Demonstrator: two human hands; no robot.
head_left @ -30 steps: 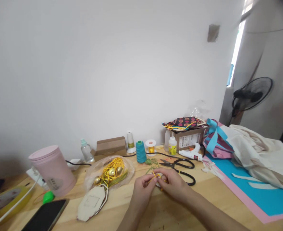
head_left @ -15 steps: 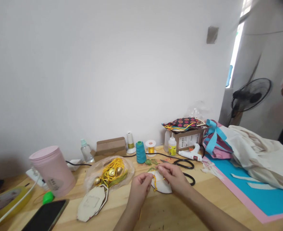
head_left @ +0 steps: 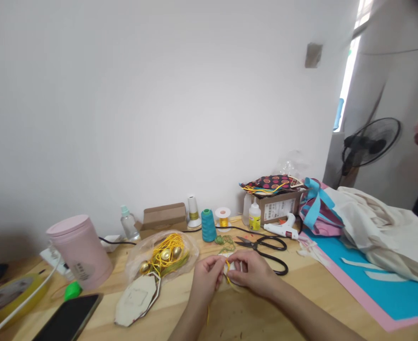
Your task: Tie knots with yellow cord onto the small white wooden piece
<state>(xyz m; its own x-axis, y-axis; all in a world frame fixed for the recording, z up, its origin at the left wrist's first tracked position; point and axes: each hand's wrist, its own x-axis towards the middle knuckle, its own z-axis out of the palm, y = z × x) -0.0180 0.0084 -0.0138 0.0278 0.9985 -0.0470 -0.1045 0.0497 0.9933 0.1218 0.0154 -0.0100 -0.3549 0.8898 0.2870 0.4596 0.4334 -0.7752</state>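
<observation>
Near the front middle of the table, my left hand (head_left: 209, 273) pinches a yellow cord (head_left: 228, 267). My right hand (head_left: 252, 271) is closed on the same cord, its fingertips close to the left ones. Under the fingers lies a white piece (head_left: 235, 278), mostly covered by my right hand. Green thread (head_left: 226, 241) trails on the wood just beyond my hands. Black-handled scissors (head_left: 263, 246) lie with blades parted beside my right hand. A bit of yellow cord also hangs below my left wrist.
To the left are a plastic bag (head_left: 132, 258) of yellow cords and gold bells, cream board pieces (head_left: 136, 300), a phone (head_left: 68, 317) and a pink canister (head_left: 83, 251). Behind stand a teal thread cone (head_left: 208, 226), a glue bottle (head_left: 254, 218) and a glue gun (head_left: 282, 228).
My right hand has moved slightly left and drawn nearer to my left hand, covering more of the white piece. The scissors are now more exposed.
</observation>
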